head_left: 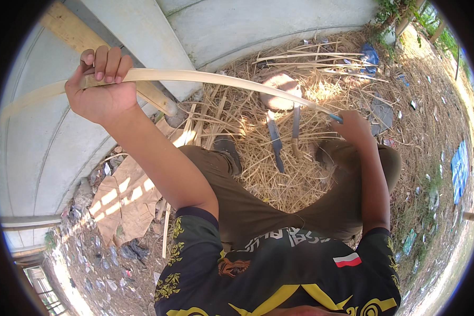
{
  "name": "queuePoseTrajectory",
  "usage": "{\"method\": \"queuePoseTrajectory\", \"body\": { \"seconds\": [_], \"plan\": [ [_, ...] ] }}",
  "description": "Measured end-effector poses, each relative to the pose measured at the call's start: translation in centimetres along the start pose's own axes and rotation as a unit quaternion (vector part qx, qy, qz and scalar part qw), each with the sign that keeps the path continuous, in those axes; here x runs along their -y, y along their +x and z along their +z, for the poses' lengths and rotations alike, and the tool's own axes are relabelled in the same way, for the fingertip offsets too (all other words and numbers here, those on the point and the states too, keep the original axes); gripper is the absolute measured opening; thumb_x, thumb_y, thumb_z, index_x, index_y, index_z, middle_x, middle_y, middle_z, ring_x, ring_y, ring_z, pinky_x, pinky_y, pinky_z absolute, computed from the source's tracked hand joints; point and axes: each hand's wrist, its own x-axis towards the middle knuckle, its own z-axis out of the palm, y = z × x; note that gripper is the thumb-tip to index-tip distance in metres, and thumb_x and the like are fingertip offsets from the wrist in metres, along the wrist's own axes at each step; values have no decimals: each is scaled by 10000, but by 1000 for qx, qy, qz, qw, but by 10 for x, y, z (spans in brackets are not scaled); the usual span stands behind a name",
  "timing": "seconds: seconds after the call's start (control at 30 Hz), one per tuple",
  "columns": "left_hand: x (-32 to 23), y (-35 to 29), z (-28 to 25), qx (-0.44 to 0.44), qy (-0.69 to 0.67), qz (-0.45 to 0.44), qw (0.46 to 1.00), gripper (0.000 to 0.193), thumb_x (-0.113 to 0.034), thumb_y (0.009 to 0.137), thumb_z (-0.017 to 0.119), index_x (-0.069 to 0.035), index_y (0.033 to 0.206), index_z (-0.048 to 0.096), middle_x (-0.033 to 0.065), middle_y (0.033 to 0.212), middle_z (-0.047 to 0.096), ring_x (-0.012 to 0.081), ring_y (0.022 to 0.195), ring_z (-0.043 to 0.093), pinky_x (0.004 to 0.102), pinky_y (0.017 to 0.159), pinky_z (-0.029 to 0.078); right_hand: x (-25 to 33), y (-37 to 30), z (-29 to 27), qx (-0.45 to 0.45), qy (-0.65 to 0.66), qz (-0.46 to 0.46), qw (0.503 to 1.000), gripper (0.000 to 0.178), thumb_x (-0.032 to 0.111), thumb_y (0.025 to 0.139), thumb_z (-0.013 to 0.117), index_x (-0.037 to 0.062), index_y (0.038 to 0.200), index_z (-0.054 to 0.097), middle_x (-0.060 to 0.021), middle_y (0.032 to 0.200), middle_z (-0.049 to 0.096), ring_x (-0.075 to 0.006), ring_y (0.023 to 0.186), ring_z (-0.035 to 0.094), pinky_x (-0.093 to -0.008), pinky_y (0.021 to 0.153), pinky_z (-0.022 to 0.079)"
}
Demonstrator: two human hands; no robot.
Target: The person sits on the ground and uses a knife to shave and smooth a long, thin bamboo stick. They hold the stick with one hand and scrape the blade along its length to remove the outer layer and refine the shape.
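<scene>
Dark shirt with yellow patterns (300,268) nearest. Long, flat, pale wooden strip (210,78) bends over scratchy yellow straw (279,189). Left hand (102,87) wrapped round strip; right hand (355,127) closed on small blue piece (336,118) at strip's right end. Open air between hands; smooth grey wall (34,158) far left.

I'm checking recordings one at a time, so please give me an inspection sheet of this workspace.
Surface: ground strewn with shavings.
Job's things: strip, gently curved; loose strips, block and two blades ahead.
Clutter: cardboard at left; blue bag at upper right; scattered litter.
Grippers: left hand curled round the strip; right hand seemingly closed on the blue piece at its end, fingers partly hidden.
Cables: nothing seen.
Surroundings: pale wall ahead and left; greenery at upper right.
</scene>
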Motion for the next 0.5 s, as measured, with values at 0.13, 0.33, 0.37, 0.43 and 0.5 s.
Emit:
{"method": "queuePoseTrajectory", "body": {
  "seconds": [0.13, 0.33, 0.37, 0.43, 0.5],
  "plan": [
    [9, 0, 16, 7, 77, -3, 997, 161, -194, 825, 479, -38, 788, 488, 13, 613, 332, 119, 529, 261, 270, 457, 221, -3, 8, -12, -1, 33, 41, 999, 277, 359, 841, 669, 84, 863, 696, -130, 831, 705, -340, 781, 685, -456, 718, 541],
    [44, 10, 37, 135, 4, -126, 983, 226, -212, 869, 480, 0, 843, 555, 41, 668, 429, 144, 578, 381, 278, 492, 303, 19, -5, -11, 24, 348, -158, 924, 288, 307, 835, 789, 42, 887, 689, -76, 703, 661, -167, 657, 600, -360, 654, 490],
    [50, 12, 37, 192, -42, -163, 967, 249, -212, 877, 482, 18, 879, 578, 64, 700, 493, 160, 599, 461, 285, 511, 360, 35, -11, -10, 43, 389, -174, 904, 332, 351, 821, 803, 41, 885, 702, -78, 701, 663, -168, 653, 608, -361, 650, 489],
    [75, 2, 56, 148, -51, -167, 974, 160, -183, 883, 475, -25, 862, 491, 22, 651, 380, 126, 557, 332, 270, 484, 278, 57, -17, -10, 89, 424, -204, 878, 389, 401, 803, 825, 37, 886, 717, -74, 690, 660, -162, 642, 611, -354, 636, 484],
    [91, 0, 65, 135, -42, -177, 974, 143, -180, 894, 481, -47, 852, 451, -3, 629, 335, 105, 542, 275, 263, 473, 241, 62, -12, -6, 165, 376, -239, 880, 383, 377, 805, 839, 30, 901, 707, -53, 668, 647, -137, 622, 588, -331, 613, 473]
  ]
}}
